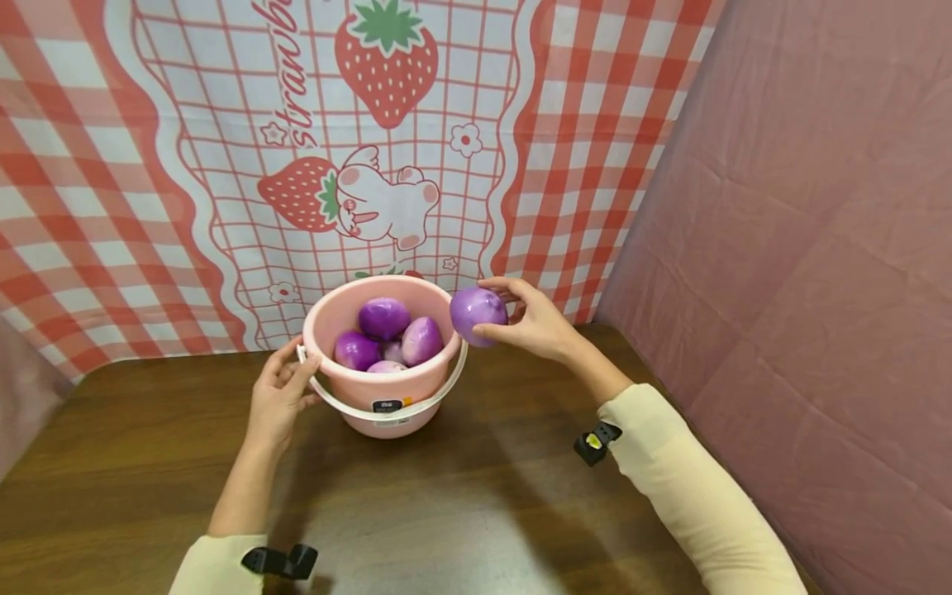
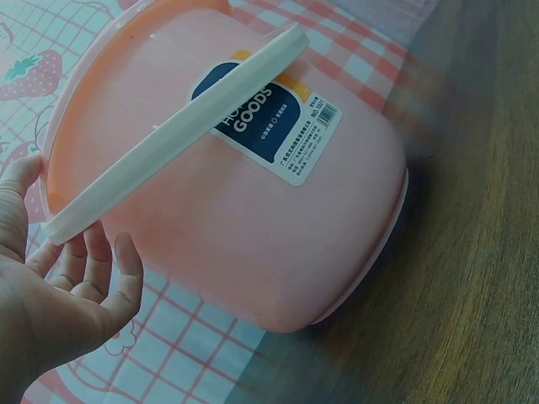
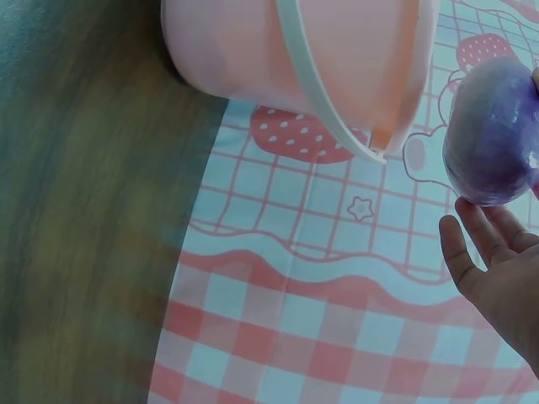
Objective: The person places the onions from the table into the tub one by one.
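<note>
A pink bucket (image 1: 394, 388) stands upright on the table with several purple onions (image 1: 384, 318) inside. My left hand (image 1: 277, 397) grips the bucket's left rim beside the end of its white handle (image 2: 181, 130), thumb at the rim and fingers below. Just right of the rim, above the table, my right hand (image 1: 537, 324) holds another purple onion (image 1: 476, 314) between thumb and fingers. In the right wrist view, that round, shiny onion (image 3: 490, 135) sits at the fingertips, apart from the bucket. Parts of the lower onions in the bucket are hidden.
The brown wooden table (image 1: 476, 504) extends around the bucket. Behind it hangs a red-and-white checked cloth (image 1: 595, 107) with strawberry prints. A pink cloth wall (image 1: 811, 231) stands at the right. The handle hangs down across the bucket's front, over a label (image 2: 261, 122).
</note>
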Motion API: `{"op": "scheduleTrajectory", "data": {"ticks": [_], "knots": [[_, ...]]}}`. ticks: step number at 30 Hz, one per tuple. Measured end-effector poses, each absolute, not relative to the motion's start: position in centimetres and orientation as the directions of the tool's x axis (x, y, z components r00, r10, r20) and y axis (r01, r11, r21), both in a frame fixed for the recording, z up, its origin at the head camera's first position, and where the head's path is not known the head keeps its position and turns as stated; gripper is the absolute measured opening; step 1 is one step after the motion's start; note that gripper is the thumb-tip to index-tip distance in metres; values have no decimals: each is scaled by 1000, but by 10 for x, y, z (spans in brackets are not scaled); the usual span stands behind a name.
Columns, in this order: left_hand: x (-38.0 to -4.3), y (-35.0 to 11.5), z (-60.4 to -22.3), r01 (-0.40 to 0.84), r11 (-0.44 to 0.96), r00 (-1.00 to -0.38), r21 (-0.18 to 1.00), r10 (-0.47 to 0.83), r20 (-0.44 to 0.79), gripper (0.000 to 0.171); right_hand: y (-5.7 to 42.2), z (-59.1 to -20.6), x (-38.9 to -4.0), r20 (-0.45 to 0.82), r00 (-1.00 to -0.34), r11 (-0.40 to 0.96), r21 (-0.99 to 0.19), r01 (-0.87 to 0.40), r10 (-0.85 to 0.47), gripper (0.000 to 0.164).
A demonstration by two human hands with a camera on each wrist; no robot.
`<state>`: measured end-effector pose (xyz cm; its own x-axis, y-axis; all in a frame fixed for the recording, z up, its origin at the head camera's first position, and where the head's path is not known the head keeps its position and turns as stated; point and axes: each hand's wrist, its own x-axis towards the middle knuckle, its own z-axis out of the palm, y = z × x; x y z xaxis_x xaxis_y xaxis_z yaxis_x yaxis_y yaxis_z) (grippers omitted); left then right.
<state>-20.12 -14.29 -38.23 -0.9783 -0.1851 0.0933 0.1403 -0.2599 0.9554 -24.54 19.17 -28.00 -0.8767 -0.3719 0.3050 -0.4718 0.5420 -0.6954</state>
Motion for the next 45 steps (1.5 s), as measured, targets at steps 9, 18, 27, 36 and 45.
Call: {"op": "scheduleTrajectory", "data": {"ticks": [9, 18, 27, 36, 45], "knots": [[-201, -143, -383, 145, -264, -977, 953, -189, 96, 45, 183, -276, -250, 315, -870, 534, -693, -484, -379, 62], [-201, -142, -381, 138, -252, -978, 958, -187, 92, 46, 175, -271, -254, 314, -868, 521, -702, -486, -386, 63], [-201, -143, -382, 138, -253, -978, 957, -189, 91, 48, 164, -270, -257, 320, -850, 499, -701, -510, -418, 62], [-201, -142, -382, 135, -248, -978, 959, -189, 89, 48, 155, -270, -260, 323, -837, 505, -682, -529, -442, 61], [-200, -143, -381, 137, -244, -978, 960, -189, 91, 51, 144, -270, -264, 317, -836, 503, -684, -529, -447, 63]]}}
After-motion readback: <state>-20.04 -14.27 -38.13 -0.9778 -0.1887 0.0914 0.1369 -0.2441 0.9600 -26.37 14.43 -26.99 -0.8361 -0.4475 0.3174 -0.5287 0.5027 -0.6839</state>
